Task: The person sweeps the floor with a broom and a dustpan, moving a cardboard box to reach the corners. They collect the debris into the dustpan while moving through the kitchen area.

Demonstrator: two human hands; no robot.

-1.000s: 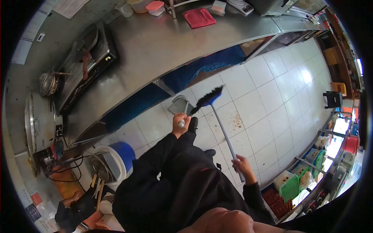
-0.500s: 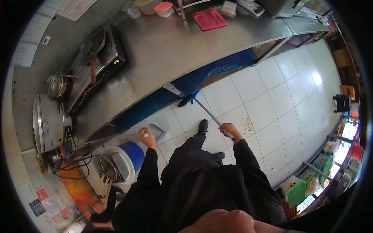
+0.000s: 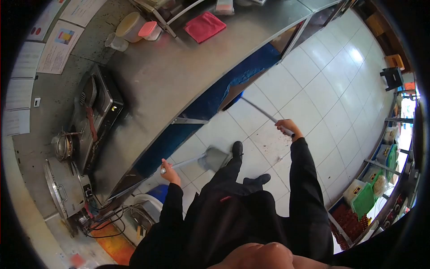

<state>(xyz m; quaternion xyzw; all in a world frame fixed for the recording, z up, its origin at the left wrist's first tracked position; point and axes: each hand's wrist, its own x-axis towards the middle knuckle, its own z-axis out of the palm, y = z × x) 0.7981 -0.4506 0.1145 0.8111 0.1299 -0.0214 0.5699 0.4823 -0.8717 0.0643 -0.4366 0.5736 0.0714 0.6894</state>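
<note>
Broom point(image 3: 264, 113) has shifted along the counter point(image 3: 179, 62); right hand point(image 3: 288, 128) grips it, left hand point(image 3: 170, 173) a dustpan point(image 3: 216, 158); debris point(image 3: 280, 158) dots tiled floor point(image 3: 309, 105).

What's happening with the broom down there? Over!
Left hand gripping dustpan. Right hand gripping broom. Debris scattered on floor tiles. Black shoe between debris and dustpan.

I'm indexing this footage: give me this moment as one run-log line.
left hand: gripping dustpan handle | right hand: gripping broom handle | broom head: beside counter | debris: on floor tiles
</note>
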